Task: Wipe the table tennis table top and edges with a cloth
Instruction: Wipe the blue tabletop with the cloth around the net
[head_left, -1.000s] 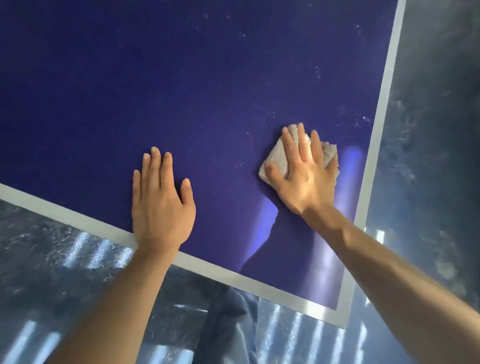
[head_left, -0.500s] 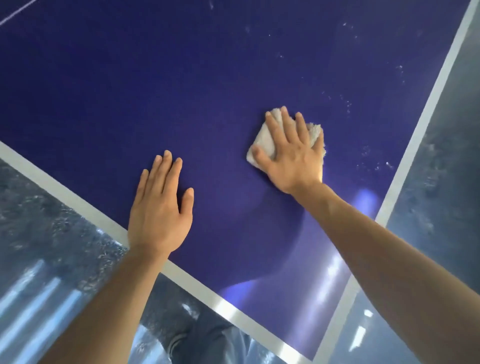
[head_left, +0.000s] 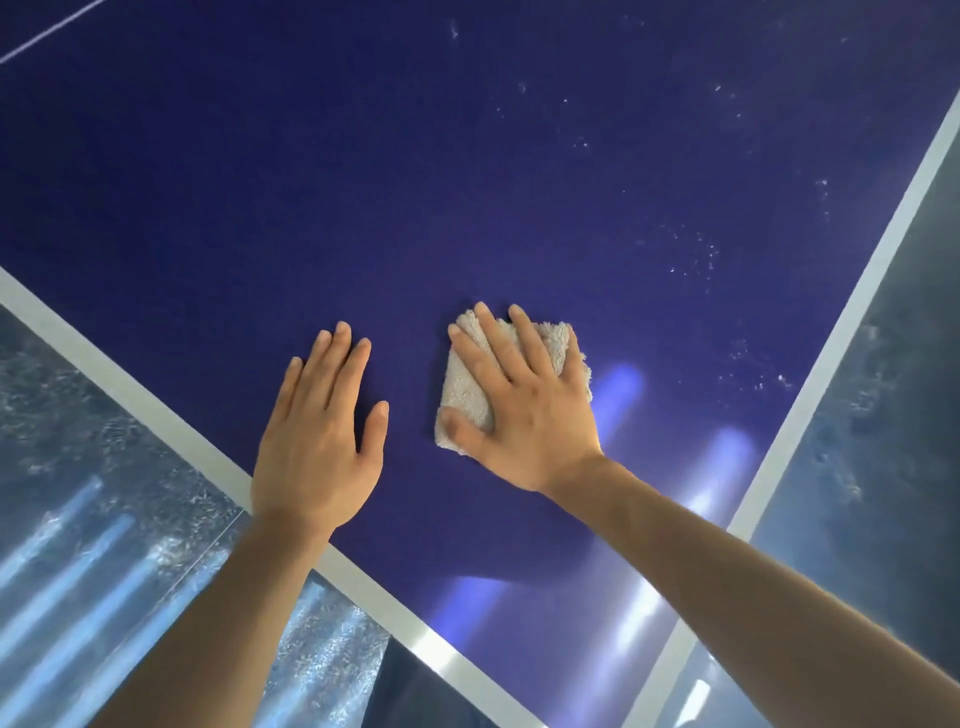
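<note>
1. The worktop (head_left: 363, 182) is a dark blue table tennis table with pale border lines along its edges; two of these edges meet at the near corner, low in the view.
2. The right hand (head_left: 524, 400) lies flat on a folded, pale fluffy cloth (head_left: 467, 384), fingers straight and spread, pressing it onto the blue surface; the thumb rests on the cloth's near end.
3. The cloth sits well inside the worktop, between the two near edges, apart from both border lines.
4. The left hand (head_left: 319, 441) is released and holds nothing: it rests palm down on the bare surface just beside the cloth, fingers straight and close together, its wrist over the left border line.
5. White specks (head_left: 696, 254) dot the surface beyond the cloth, toward the right edge.
6. Bright streaks of reflected light (head_left: 618, 384) show on the surface near the right forearm.
7. A shiny floor (head_left: 78, 467) shows beyond both edges.
</note>
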